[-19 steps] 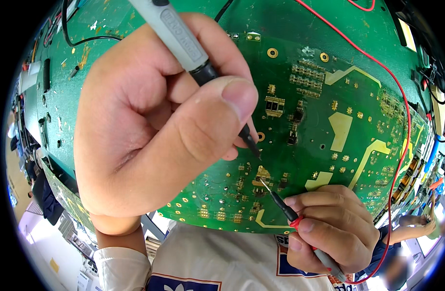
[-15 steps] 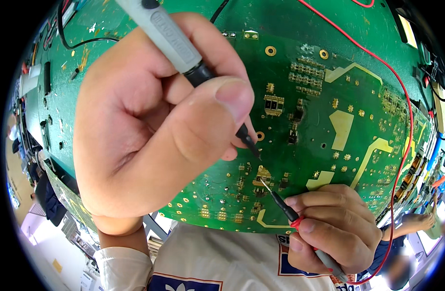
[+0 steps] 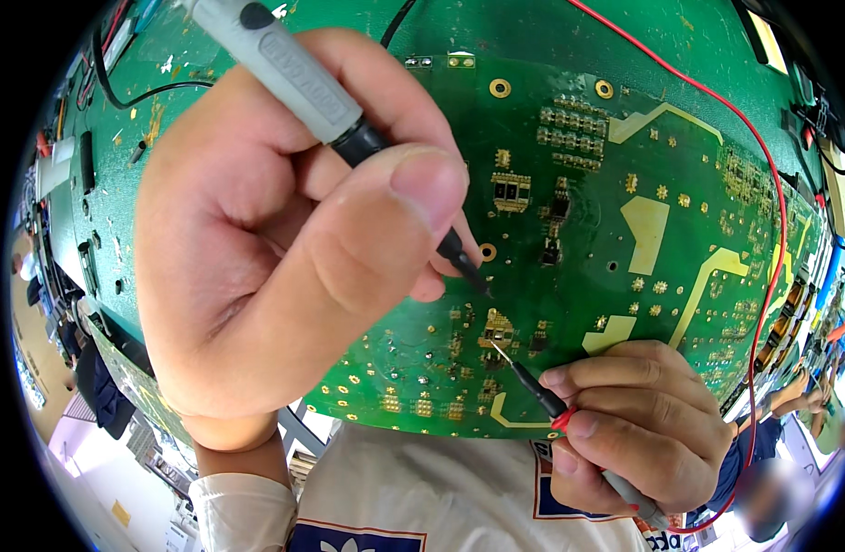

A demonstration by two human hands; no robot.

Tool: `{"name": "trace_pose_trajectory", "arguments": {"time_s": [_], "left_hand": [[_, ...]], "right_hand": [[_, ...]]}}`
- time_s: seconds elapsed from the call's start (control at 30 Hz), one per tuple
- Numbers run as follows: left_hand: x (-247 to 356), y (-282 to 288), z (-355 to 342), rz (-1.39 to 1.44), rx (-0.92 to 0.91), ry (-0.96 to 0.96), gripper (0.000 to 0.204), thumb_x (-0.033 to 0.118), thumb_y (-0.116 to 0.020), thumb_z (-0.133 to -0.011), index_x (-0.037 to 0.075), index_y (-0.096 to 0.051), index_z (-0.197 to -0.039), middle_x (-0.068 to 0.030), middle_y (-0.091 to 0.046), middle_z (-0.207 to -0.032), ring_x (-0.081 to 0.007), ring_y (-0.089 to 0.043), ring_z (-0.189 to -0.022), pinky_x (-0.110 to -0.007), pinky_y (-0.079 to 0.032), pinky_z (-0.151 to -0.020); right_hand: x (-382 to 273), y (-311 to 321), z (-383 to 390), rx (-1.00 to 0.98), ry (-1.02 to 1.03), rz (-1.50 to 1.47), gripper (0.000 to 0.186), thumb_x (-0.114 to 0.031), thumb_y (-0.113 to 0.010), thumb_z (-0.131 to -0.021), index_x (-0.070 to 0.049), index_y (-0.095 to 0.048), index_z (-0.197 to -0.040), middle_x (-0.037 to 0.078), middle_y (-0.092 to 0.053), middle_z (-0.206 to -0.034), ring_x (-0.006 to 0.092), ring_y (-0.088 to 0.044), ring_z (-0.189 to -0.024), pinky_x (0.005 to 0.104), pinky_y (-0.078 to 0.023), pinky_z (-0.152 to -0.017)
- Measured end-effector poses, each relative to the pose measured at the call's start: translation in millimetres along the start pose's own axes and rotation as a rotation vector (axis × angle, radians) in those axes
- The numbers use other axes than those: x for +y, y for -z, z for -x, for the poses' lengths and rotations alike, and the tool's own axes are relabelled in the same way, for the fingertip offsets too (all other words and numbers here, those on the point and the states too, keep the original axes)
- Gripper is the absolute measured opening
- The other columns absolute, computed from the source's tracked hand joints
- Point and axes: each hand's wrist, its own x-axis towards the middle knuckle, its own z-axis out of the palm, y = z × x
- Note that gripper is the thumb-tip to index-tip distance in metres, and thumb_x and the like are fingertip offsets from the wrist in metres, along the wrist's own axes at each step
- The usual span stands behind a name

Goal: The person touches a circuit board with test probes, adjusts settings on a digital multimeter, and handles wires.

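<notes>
Over the board, our left hand pinches the black probe; at the board's near edge, our right hand pinches the red probe: light, stiff, we reckon, best gripped mid-shaft.

Looks glossy on the circuit board, like matt plastic on the upper probe, cloth on the shirt.
</notes>
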Motion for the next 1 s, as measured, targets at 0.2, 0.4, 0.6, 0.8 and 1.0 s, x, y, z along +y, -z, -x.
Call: {"name": "trace_pose_trajectory", "arguments": {"time_s": [0.2, 0.4, 0.6, 0.8, 1.0], "left_hand": [[1.6, 5.3, 1.8, 0.004, -0.021, 0.023, 0.025, 0.023, -0.055, -0.098, -0.002, -0.054, -0.096, -0.0194, -0.069, -0.073, -0.0131, -0.060, -0.052, -0.020, -0.048, -0.049], [1.5, 6.2, 2.4, 0.018, -0.027, 0.046, 0.026, 0.024, -0.055, -0.099, -0.002, -0.054, -0.098, -0.0186, -0.069, -0.074, -0.0125, -0.060, -0.053, -0.020, -0.048, -0.050], [0.3, 16.3, -0.3, -0.029, -0.075, 0.108, 0.026, 0.024, -0.054, -0.099, -0.002, -0.054, -0.098, -0.0188, -0.069, -0.074, -0.0123, -0.060, -0.053, -0.020, -0.048, -0.050], [2.2, 4.6, 1.8, 0.014, -0.027, 0.035, 0.025, 0.023, -0.054, -0.099, -0.002, -0.054, -0.099, -0.0197, -0.069, -0.075, -0.0124, -0.060, -0.053, -0.020, -0.048, -0.050], [-0.1, 8.0, 1.5, 0.026, -0.059, 0.011, 0.025, 0.023, -0.053, -0.099, -0.002, -0.053, -0.098, -0.0202, -0.069, -0.075, -0.0126, -0.060, -0.053, -0.020, -0.048, -0.051]], "right_hand": [[-1.9, 2.4, -4.1, -0.054, 0.003, 0.030, 0.021, 0.003, -0.069, -0.076, 0.001, -0.058, -0.094, 0.011, -0.063, -0.068, 0.0299, -0.071, -0.065, 0.0357, -0.055, -0.051], [0.4, -1.8, -2.8, -0.002, 0.020, 0.030, 0.022, 0.005, -0.067, -0.075, 0.001, -0.058, -0.094, 0.012, -0.063, -0.068, 0.0301, -0.071, -0.065, 0.0360, -0.055, -0.052], [-1.7, -0.7, -1.6, -0.009, 0.013, 0.045, 0.023, 0.005, -0.067, -0.075, 0.001, -0.058, -0.095, 0.011, -0.063, -0.068, 0.0298, -0.071, -0.065, 0.0345, -0.054, -0.052], [1.3, 0.8, -2.4, -0.021, 0.022, 0.022, 0.021, 0.003, -0.069, -0.078, 0.001, -0.059, -0.095, 0.011, -0.064, -0.068, 0.0296, -0.072, -0.066, 0.0338, -0.054, -0.051], [-2.1, -2.6, -1.5, 0.016, 0.002, 0.030, 0.019, 0.002, -0.070, -0.079, 0.001, -0.058, -0.094, 0.011, -0.063, -0.067, 0.0292, -0.071, -0.065, 0.0331, -0.053, -0.050]]}}
